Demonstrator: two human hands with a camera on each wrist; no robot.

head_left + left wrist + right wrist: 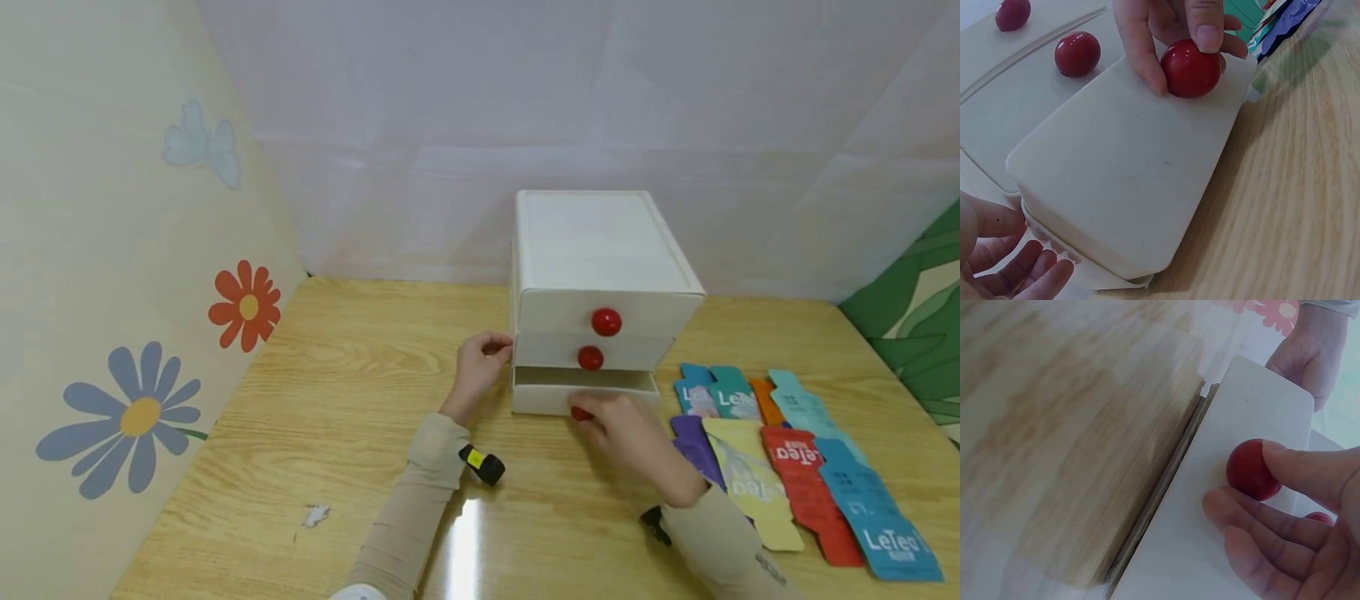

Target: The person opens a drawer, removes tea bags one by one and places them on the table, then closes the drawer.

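Observation:
A white three-drawer box (600, 250) stands on the wooden table (360, 392). Each drawer has a red round knob; the bottom drawer (581, 392) (1129, 181) (1235, 506) is pulled out a little. My right hand (626, 433) (1285, 531) pinches the bottom knob (579, 413) (1190, 67) (1251, 470) between thumb and fingers. My left hand (480, 362) (997, 256) (1310, 356) rests against the box's left side with fingers loosely bent, holding nothing. The upper knob (606, 322) and middle knob (590, 358) belong to drawers that are pushed in.
Several coloured tea sachets (795, 467) lie spread on the table right of the box. A flowered wall panel (127, 292) borders the left side, a white curtain the back. A small scrap of paper (317, 515) lies front left.

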